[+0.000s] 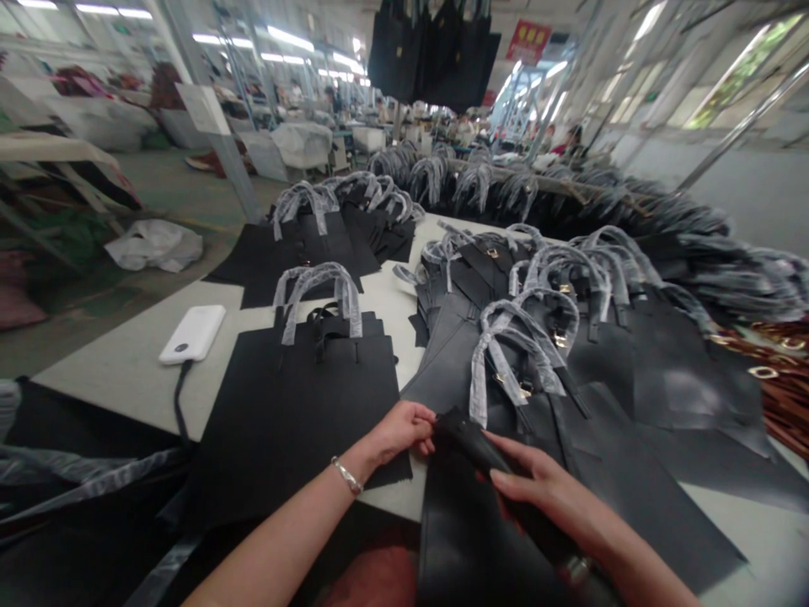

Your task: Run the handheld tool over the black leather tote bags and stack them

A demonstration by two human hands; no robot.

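My left hand (404, 430), with a silver bracelet on the wrist, is closed in a pinch on the top corner of a black leather bag panel (468, 523) that hangs over the table's near edge. My right hand (543, 485) lies on the same panel just to the right, fingers curled round its folded upper edge. Directly left of the panel lies a flat black tote bag (303, 405) with handles wrapped in clear plastic.
Stacks of black bags with wrapped handles (543, 337) cover the right and far side of the pale table (126, 371). A white power bank (193, 334) with a dark cable lies at the left. More bags hang overhead (436, 51). Brown straps (784, 371) lie far right.
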